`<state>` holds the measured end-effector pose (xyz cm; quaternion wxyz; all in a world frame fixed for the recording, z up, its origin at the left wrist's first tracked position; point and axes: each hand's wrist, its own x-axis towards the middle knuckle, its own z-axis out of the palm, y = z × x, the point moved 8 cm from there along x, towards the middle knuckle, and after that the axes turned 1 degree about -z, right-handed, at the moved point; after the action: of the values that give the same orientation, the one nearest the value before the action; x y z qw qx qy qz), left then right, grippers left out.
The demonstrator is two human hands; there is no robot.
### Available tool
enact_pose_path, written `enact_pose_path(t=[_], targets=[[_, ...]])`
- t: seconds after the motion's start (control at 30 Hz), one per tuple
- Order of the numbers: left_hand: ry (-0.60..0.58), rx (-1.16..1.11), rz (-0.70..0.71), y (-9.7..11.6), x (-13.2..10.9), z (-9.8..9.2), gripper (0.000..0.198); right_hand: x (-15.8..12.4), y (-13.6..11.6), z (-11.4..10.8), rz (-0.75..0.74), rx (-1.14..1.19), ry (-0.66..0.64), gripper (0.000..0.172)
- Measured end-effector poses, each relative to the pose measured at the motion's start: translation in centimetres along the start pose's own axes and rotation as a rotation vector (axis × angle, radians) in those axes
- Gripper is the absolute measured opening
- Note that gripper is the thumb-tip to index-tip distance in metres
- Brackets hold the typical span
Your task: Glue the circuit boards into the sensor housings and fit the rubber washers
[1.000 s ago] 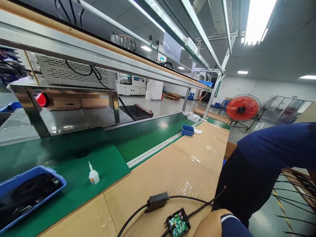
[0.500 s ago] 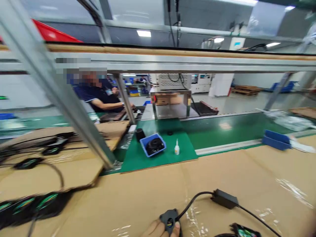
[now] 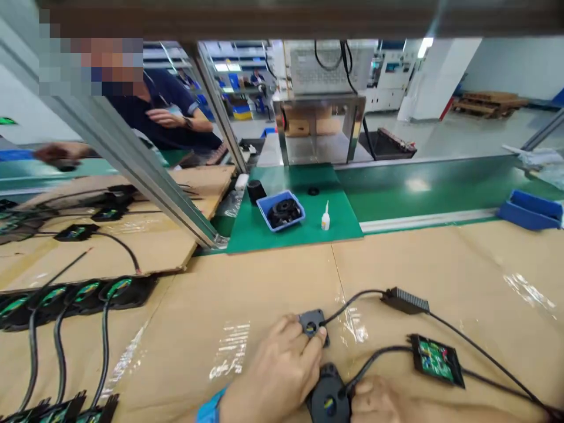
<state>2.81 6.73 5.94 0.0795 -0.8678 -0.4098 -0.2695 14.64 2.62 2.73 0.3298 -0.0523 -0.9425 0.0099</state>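
My left hand [image 3: 282, 361] grips a small dark square housing [image 3: 311, 323] with a hole in its middle, thumb on its near edge. A black cable runs from it to a black ribbed box [image 3: 404, 300]. Just nearer lies a second, rounder black housing [image 3: 329, 399], with coloured wires in its centre hole. My right hand [image 3: 375, 402] is closed against this second housing's right side, at the cable's root; its fingertips are partly hidden. That cable leads to an open black case [image 3: 439, 361] showing a green circuit board.
On the left are several round black housings [image 3: 121, 289] with cables. A green board [image 3: 299, 235] holds a blue bin [image 3: 282, 228] of black parts and a white dropper bottle [image 3: 325, 220]. A metal post [image 3: 145, 170] slants at left; a co-worker [image 3: 158, 106] is behind it.
The view has tilted down and come closer. My right hand has come into view at the second housing. My left hand still holds the square housing. The co-worker has leaned and reached out an arm.
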Motion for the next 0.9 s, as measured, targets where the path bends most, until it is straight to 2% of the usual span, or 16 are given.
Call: enact_pose_path(t=[0.13, 0.33, 0.47, 0.6, 0.9], targets=[[-0.055, -0.063, -0.016, -0.2, -0.1, 0.0, 0.018, -0.6, -0.9, 0.1, -0.007, 0.163, 0.087, 0.030], [-0.162, 0.000, 0.015, -0.4, -0.5, 0.0, 0.023, 0.0, -0.5, -1.1, 0.008, 0.209, 0.193, 0.034], [-0.143, 0.020, -0.062, -1.3, 0.1, -0.3, 0.018, 0.1, -0.5, -1.8, 0.022, 0.200, 0.236, 0.041], [-0.196, 0.017, -0.142, -2.3, 0.1, 0.7, 0.019, 0.1, -0.3, -2.3, 0.050, 0.189, 0.270, 0.045], [-0.382, -0.349, -0.330, -4.4, -0.5, 3.2, 0.014, 0.1, -0.1, -2.6, 0.071, 0.218, 0.266, 0.047]])
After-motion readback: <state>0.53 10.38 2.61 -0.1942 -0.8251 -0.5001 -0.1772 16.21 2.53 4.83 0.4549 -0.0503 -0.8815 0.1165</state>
